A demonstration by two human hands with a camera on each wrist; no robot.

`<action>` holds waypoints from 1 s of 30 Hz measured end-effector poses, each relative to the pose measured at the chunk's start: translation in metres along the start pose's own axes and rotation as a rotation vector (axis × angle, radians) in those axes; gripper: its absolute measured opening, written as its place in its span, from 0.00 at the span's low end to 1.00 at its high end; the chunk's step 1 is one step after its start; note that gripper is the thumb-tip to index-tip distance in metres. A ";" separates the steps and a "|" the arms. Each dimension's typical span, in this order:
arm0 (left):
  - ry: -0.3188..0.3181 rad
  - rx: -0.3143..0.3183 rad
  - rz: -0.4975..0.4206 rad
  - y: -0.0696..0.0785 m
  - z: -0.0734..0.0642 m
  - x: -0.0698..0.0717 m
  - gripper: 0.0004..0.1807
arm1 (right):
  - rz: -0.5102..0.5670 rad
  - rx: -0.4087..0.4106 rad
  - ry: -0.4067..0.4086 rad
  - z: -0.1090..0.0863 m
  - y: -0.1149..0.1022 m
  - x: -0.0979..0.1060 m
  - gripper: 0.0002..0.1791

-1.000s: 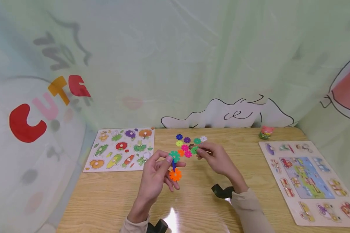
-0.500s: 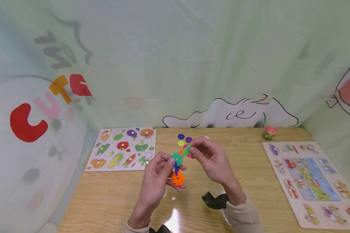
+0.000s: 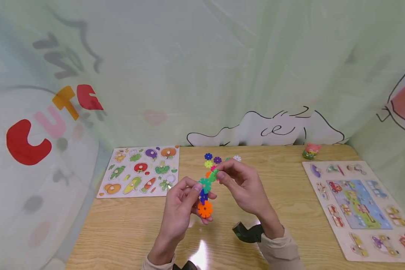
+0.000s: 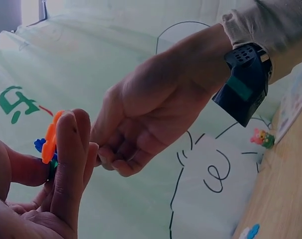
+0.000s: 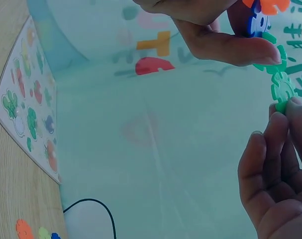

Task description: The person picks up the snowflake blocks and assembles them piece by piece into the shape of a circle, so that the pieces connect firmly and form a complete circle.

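Note:
My left hand (image 3: 179,208) pinches a teal notched plastic disc (image 3: 204,185) between thumb and fingers. Joined below that disc is a blue disc (image 3: 203,196), seen nearly edge-on, and below it an orange disc (image 3: 204,209) that lies against the fingers. My right hand (image 3: 244,185) pinches a light green disc (image 3: 213,175) by its edge. In the right wrist view the green disc (image 5: 282,89) meets the teal disc (image 5: 275,59) edge to edge, tilted against it. The left wrist view shows the orange disc (image 4: 52,137) edge-on, with the right hand (image 4: 141,114) behind.
Several loose discs lie behind the hands, among them a blue disc (image 3: 208,156), a purple disc (image 3: 217,160) and a white disc (image 3: 237,158). A vegetable puzzle board (image 3: 121,174) lies left, a vehicle puzzle board (image 3: 351,234) right. A small pink-topped toy (image 3: 311,151) stands back right.
My right hand has lifted the light green disc from among the loose discs and brought it left to the teal disc. The left hand keeps its hold and has barely moved.

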State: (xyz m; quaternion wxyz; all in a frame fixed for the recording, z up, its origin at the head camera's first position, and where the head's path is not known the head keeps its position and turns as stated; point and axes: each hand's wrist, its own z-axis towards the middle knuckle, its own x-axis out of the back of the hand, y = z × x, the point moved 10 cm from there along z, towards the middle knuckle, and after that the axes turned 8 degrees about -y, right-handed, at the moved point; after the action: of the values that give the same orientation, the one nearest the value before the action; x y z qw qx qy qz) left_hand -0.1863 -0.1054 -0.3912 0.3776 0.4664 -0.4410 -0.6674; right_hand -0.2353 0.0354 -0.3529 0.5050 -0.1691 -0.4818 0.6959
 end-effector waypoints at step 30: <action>0.026 0.100 0.107 -0.004 0.000 0.008 0.11 | -0.148 0.190 0.056 0.004 -0.015 -0.014 0.12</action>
State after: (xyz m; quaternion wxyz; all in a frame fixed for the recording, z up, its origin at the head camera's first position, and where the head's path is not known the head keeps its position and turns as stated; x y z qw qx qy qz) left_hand -0.1886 -0.1111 -0.3975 0.3947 0.4691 -0.4933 -0.6171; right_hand -0.2240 0.0212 -0.3422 0.5817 -0.1039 -0.4107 0.6944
